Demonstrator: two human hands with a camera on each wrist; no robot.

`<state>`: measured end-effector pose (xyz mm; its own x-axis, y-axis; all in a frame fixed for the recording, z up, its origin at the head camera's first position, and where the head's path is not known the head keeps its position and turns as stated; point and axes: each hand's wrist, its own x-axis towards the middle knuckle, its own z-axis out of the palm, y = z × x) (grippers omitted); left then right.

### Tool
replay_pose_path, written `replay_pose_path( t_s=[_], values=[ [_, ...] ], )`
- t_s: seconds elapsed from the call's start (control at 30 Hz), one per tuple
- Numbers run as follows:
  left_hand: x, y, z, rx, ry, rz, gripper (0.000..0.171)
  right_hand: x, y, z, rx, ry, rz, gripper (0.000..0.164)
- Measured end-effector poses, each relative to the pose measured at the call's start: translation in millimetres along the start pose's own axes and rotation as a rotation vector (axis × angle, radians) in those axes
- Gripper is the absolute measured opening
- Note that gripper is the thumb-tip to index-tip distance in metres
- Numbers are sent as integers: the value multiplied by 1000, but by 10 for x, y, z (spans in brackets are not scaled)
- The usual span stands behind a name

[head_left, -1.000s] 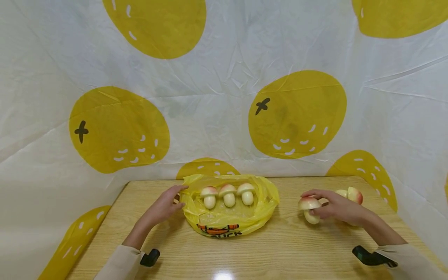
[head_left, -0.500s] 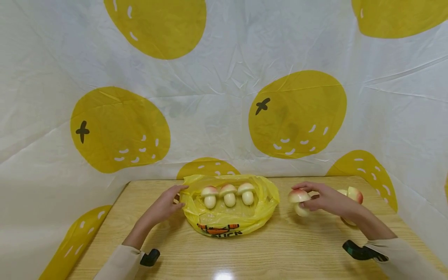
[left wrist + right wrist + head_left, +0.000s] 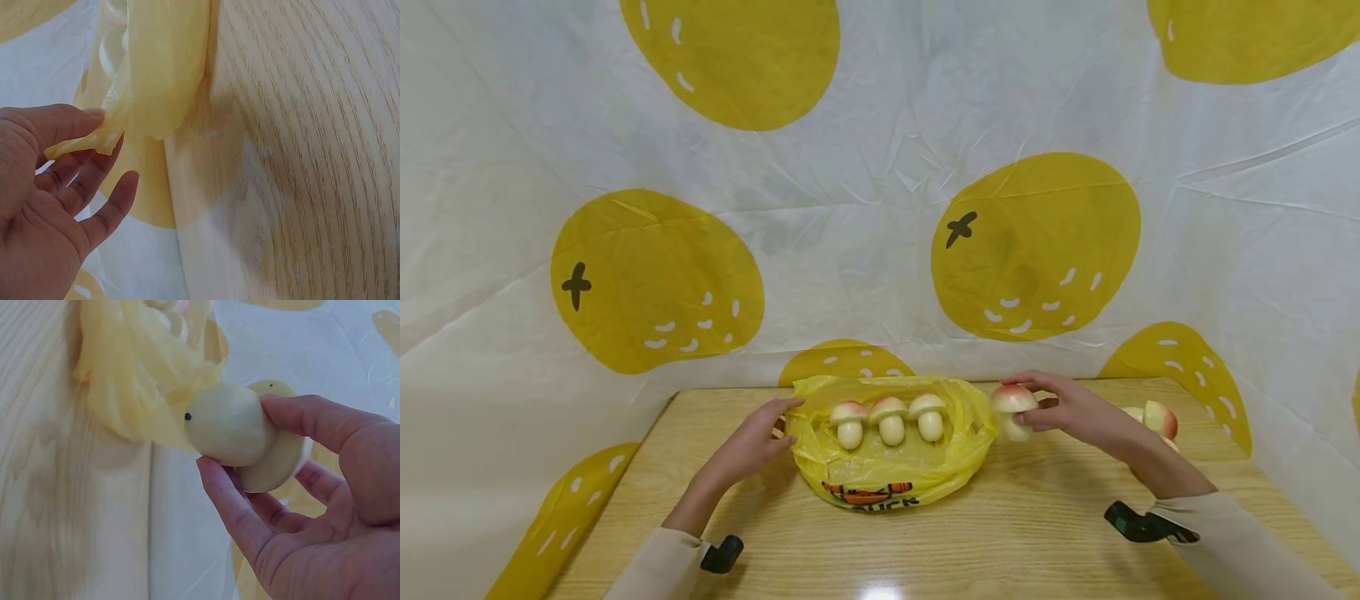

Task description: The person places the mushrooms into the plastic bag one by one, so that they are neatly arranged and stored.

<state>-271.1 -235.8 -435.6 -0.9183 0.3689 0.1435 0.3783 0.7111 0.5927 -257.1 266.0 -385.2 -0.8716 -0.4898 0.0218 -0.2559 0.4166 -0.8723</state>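
A yellow plastic bag [image 3: 880,479] lies spread wide on the table, its mouth facing up. Three toy mushrooms [image 3: 891,427] with cream stems and pink-tinged caps sit side by side inside it. My left hand [image 3: 758,442] pinches the bag's left edge; in the left wrist view the thumb and fingers grip a fold of the plastic [image 3: 94,142]. My right hand [image 3: 1075,412] holds another toy mushroom [image 3: 1015,398] by its stem and cap, upright, at the bag's right edge. The right wrist view shows its round stem [image 3: 228,422] between thumb and fingers.
More toy mushrooms [image 3: 1159,418] lie at the table's right side, partly hidden behind the right forearm. A white cloth with yellow fruit prints [image 3: 850,267] hangs behind the wooden table [image 3: 970,550]. Dark wrist cameras [image 3: 722,554] are worn on both arms.
My right hand has carried its toy mushroom leftward and farther from me, from the table's right side up to the bag's right edge. The left hand and bag have stayed put.
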Motion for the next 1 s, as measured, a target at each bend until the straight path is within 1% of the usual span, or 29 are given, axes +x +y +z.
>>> replay_pose_path(
  t_s=[0.3,0.5,0.77,1.0],
  values=[
    [-13,18,4,4,3,-7,60,170,-167,108,63,-24,-58,55],
    [-13,25,7,10,4,-5,60,273,-246,177,80,-25,-43,57],
    [-3,12,6,11,2,5,60,402,-333,250,81,-32,-50,58],
    [10,11,9,19,1,2,60,512,-409,358,100,-45,-63,57]
  ],
)
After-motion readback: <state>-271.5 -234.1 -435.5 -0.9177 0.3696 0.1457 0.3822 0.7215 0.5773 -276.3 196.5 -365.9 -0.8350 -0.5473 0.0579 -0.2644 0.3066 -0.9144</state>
